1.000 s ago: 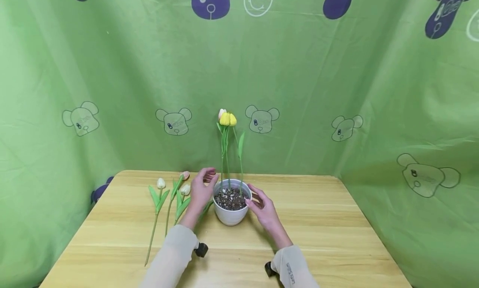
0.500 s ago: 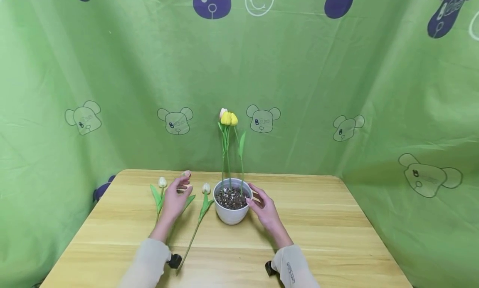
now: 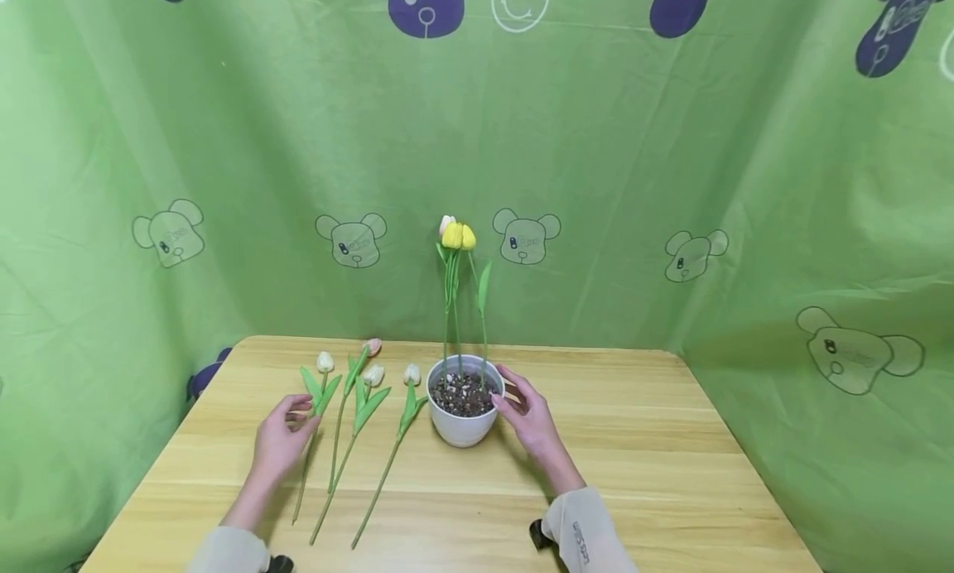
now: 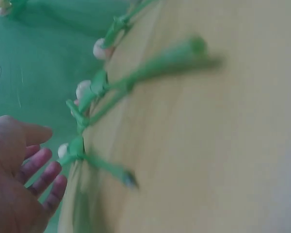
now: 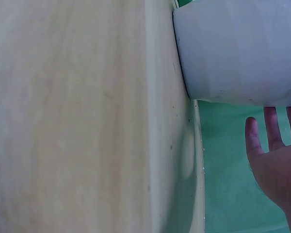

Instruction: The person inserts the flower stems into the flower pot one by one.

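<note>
My left hand (image 3: 283, 436) is beside the leftmost white tulip (image 3: 325, 363), its fingers loosely bent with nothing visibly gripped. Whether the fingertips touch the tulip's leaves cannot be told. In the left wrist view the left hand (image 4: 24, 170) is spread near the leaves. My right hand (image 3: 532, 420) holds the white flower pot (image 3: 460, 430) at its right rim, thumb over the near side and fingers around the outside. The right wrist view has the fingers (image 5: 273, 127) against the pot wall. Yellow tulips (image 3: 457, 236) and a pale pink tulip (image 3: 445, 223) stand upright in the pot's soil (image 3: 462, 397).
To the right of the leftmost tulip lie a pink tulip (image 3: 373, 347), a white tulip (image 3: 374, 376) and another white tulip (image 3: 412, 374) nearest the pot. All rest on the wooden table (image 3: 633, 457). A green curtain (image 3: 596, 142) hangs behind and at both sides.
My left hand has moved left, from beside the pot across the tulips to the leftmost one. The rightmost white tulip now lies in sight beside the pot. My right hand has stayed there.
</note>
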`<state>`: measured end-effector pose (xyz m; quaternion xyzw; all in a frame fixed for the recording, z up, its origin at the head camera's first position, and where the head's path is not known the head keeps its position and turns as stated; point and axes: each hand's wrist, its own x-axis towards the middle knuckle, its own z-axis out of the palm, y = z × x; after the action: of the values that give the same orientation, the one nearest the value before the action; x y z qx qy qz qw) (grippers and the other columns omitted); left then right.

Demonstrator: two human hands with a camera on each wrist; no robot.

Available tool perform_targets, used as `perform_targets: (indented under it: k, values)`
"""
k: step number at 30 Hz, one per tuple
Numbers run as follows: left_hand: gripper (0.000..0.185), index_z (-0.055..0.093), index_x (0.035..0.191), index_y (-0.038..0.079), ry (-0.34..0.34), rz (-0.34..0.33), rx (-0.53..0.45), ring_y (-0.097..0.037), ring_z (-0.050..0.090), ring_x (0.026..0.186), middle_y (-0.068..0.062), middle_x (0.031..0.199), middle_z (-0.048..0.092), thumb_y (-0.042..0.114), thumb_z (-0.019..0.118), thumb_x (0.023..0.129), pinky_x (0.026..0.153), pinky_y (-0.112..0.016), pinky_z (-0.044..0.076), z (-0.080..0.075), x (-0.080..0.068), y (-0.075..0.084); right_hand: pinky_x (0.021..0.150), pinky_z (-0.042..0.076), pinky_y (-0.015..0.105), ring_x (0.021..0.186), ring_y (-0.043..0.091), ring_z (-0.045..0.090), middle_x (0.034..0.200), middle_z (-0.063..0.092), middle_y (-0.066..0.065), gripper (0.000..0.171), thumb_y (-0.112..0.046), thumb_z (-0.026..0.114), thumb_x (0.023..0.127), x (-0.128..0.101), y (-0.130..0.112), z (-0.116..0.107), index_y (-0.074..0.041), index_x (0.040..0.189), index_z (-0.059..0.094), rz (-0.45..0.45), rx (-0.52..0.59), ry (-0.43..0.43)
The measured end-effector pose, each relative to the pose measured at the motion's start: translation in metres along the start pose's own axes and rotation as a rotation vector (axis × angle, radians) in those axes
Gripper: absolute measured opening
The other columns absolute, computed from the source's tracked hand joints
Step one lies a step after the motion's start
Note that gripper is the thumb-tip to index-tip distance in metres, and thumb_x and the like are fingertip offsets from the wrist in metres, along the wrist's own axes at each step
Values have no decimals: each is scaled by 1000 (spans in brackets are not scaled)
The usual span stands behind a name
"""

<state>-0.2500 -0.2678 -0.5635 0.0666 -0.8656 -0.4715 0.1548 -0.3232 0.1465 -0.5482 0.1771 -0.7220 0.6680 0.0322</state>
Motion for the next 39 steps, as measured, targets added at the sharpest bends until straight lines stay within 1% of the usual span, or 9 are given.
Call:
perform_targets:
  k: [3,7,11,14,18,25,33,35,39]
  values:
    - [45,56,137,-2,-21,-9,26,-38,66,113,-24,127,67,8,71,96,102,-50,58,-6,-5,-7,113,49,30,140,44,50,157,47,20,59,-8,69,98,0,-1,0,-3,152,47,-3,2,0]
    - [47,54,138,-4,-48,-22,58,-38,66,111,-25,126,67,8,71,95,100,-53,58,-9,-10,-12,112,49,27,139,46,50,158,46,22,58,-6,69,98,1,-2,1,0,152,47,-23,3,-11]
    - [49,54,138,-4,-61,-31,87,-36,67,108,-25,125,68,10,73,95,95,-49,59,-11,-13,-12,109,49,19,140,48,49,158,46,23,58,-4,69,97,4,-2,0,0,151,47,-33,16,-18]
    - [50,54,139,-4,-77,-49,96,-34,68,107,-25,127,68,11,73,95,94,-46,60,-12,-13,-12,107,49,17,139,48,48,157,46,23,59,-3,69,97,4,-1,0,0,151,48,-35,16,-20]
    - [51,53,139,-4,-100,-60,104,-32,68,107,-25,127,67,11,73,94,93,-43,61,-14,-13,-13,108,49,17,140,47,49,158,46,22,59,-3,69,97,3,0,1,-1,151,47,-28,15,-19]
    - [55,54,138,-4,-132,-52,100,-30,68,105,-23,123,69,9,77,90,91,-42,61,-13,-12,-15,108,50,19,139,48,49,157,45,23,58,-6,69,98,1,-1,1,0,152,47,-23,-3,-1]
    - [57,56,135,-5,-155,-15,140,-23,69,94,-21,118,72,3,80,84,78,-22,57,-10,-12,-11,109,50,20,140,47,48,158,45,22,59,-6,69,97,-1,0,0,-1,152,47,-11,7,-12]
    - [57,56,134,-6,-163,-10,146,-22,69,92,-21,117,72,1,80,83,77,-22,57,-9,-12,-11,108,50,19,140,47,48,158,45,22,59,-5,69,97,-1,0,0,-2,152,47,-5,9,-7]
    - [54,59,131,-7,-168,-11,143,-23,71,88,-22,113,73,-1,80,81,77,-30,63,-8,-10,-9,107,50,17,140,46,49,158,46,21,60,-5,70,97,-1,-2,0,-2,152,47,5,11,6]
